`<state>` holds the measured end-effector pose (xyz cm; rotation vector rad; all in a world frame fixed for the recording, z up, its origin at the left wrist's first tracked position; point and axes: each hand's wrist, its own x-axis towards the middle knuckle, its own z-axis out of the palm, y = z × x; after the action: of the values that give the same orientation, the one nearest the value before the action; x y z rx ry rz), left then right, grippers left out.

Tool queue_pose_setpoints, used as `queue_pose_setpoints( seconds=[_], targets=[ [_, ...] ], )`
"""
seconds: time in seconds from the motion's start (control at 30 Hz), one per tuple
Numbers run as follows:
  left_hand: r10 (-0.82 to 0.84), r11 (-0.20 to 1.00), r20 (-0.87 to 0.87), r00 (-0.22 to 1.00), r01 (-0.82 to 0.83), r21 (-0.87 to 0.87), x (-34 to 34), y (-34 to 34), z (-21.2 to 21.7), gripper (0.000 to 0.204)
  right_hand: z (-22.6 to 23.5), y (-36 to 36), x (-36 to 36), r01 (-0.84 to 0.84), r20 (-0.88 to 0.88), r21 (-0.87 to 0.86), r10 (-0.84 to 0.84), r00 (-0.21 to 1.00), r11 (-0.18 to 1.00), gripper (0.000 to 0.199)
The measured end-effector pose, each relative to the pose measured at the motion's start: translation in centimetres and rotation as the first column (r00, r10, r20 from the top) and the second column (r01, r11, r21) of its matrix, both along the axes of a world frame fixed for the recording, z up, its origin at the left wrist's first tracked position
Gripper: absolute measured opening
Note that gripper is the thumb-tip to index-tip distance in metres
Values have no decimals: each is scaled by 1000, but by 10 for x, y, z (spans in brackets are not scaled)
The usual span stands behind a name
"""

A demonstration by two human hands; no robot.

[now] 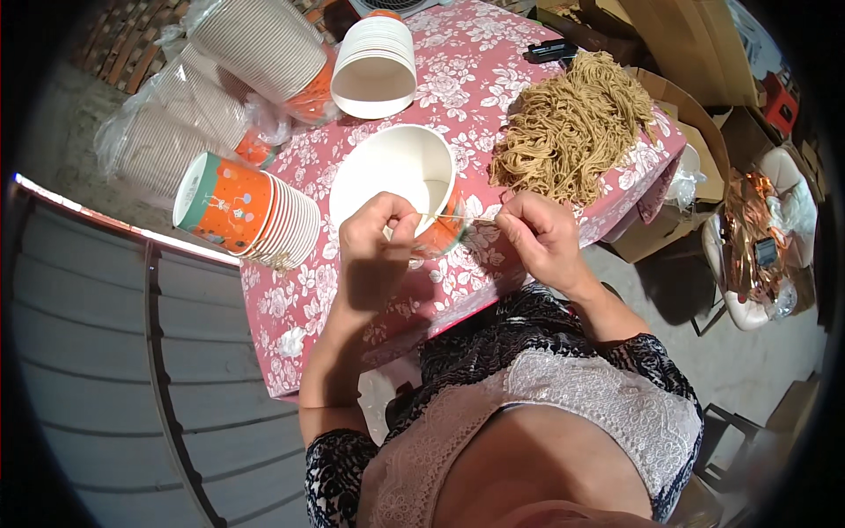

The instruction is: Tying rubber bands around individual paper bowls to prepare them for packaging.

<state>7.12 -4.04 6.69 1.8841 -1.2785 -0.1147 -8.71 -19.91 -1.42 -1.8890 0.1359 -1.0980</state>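
A large white paper bucket with an orange and green outer wall stands tilted on the table, its open mouth facing up. Just in front of its near right rim, my left hand pinches a thin tan cord between thumb and fingers. My right hand pinches the same cord farther right, so it runs taut between the two. Whether the cord passes through the bucket's wall I cannot tell. Beyond my right hand lies a heap of tan cords.
A pink floral tablecloth covers the table. Nested paper buckets lie on the left, another white stack behind, and plastic-wrapped stacks at the far left. A black object sits past the cords; cardboard boxes and a chair are right.
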Motion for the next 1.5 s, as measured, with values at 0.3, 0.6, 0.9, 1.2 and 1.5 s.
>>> queue_pose_setpoints(
  seconds=[0.3,0.6,0.9,1.2,1.5],
  targets=[
    [-124,972,564,817,-15,236,92,45,14,51,4,-39,-24,-261,-193,139,285,939,955,14],
    [-183,979,765,617,47,197,53,44,28,16,27,-46,-49,-359,103,244,344,933,901,14],
    [-253,967,213,944,242,76,17,-1,3,32,47,-5,-1,-283,105,115,271,957,952,21],
    [-264,926,196,944,192,325,76,46,11,26,56,-7,21,-32,-63,-443,4,998,896,21],
    [-248,958,116,962,225,176,64,27,45,16,73,-26,51,-278,-128,-320,249,960,906,26]
  ],
)
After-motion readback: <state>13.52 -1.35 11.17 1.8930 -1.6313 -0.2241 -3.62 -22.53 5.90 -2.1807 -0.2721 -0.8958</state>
